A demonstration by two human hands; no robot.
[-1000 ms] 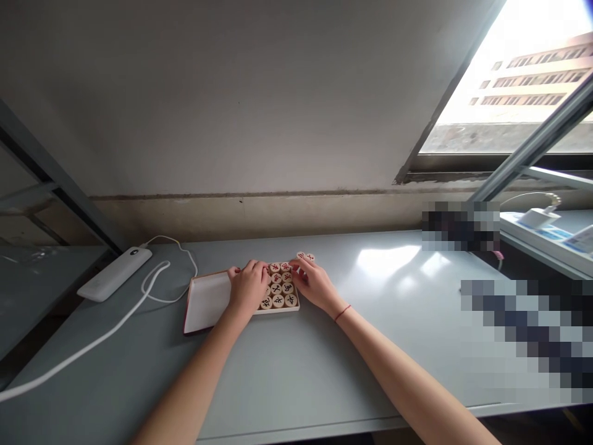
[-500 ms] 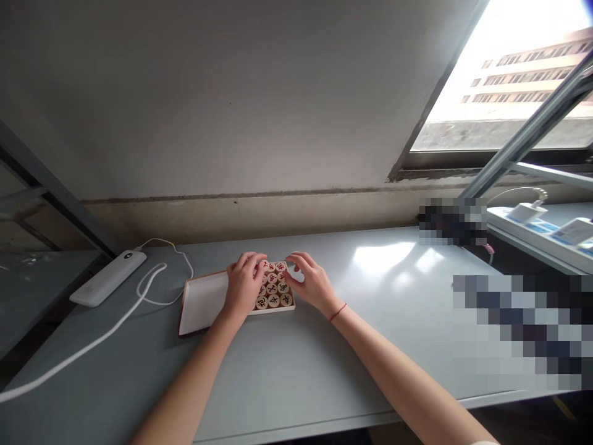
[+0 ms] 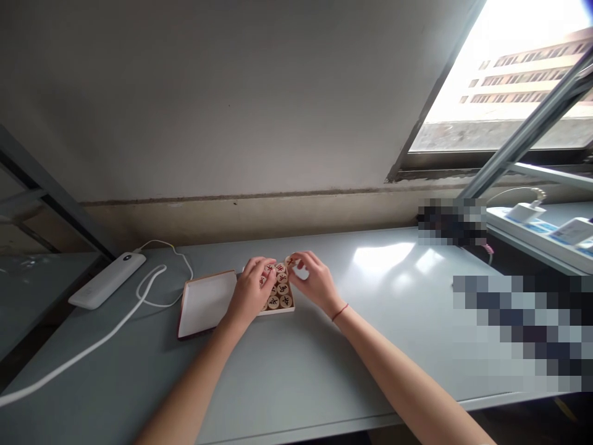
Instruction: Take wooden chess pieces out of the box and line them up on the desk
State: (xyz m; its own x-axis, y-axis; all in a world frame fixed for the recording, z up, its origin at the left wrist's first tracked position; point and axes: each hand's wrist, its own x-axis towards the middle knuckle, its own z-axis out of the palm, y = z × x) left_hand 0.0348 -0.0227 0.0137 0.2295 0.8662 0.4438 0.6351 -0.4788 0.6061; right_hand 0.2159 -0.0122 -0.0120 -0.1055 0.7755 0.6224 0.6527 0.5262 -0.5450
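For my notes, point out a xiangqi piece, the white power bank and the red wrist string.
Xiangqi piece (image 3: 282, 288): head view, on its carved face.
White power bank (image 3: 106, 280): head view, on its top face.
Red wrist string (image 3: 340, 313): head view, on the middle of the string.

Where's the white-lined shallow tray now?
In the head view, the white-lined shallow tray sits on the grey desk, directly left of the tray of xiangqi pieces, with the white power bank farther left.
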